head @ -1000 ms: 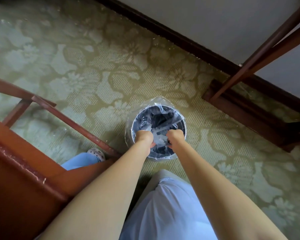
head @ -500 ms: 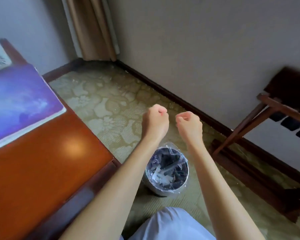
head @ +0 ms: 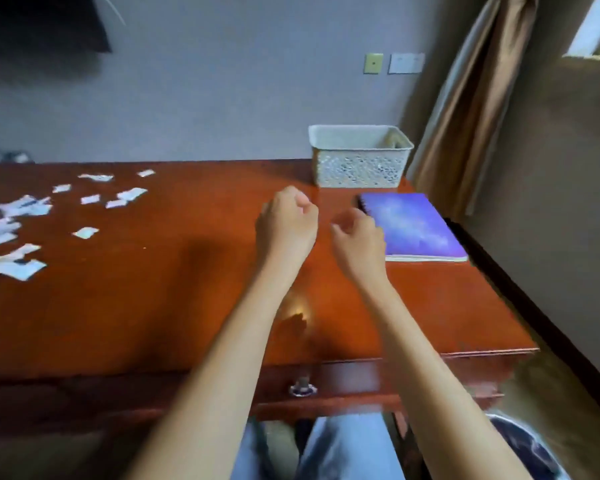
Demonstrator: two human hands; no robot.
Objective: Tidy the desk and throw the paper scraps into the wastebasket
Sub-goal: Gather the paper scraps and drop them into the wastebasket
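Hovering hands (head: 286, 226) (head: 359, 241), seemingly empty, above desk (head: 125, 306)

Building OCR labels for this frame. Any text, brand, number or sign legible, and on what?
No text can be read.
Scraps: dark marks, too blurred to read.
Notebook: plain purple cover, no lettering shows.
Wall plates: nothing legible.

Both forearms extended forward, side by side. Left hand (head: 286, 226) fisted, empty; right hand (head: 359, 242) just beside it, fingers curled, empty.
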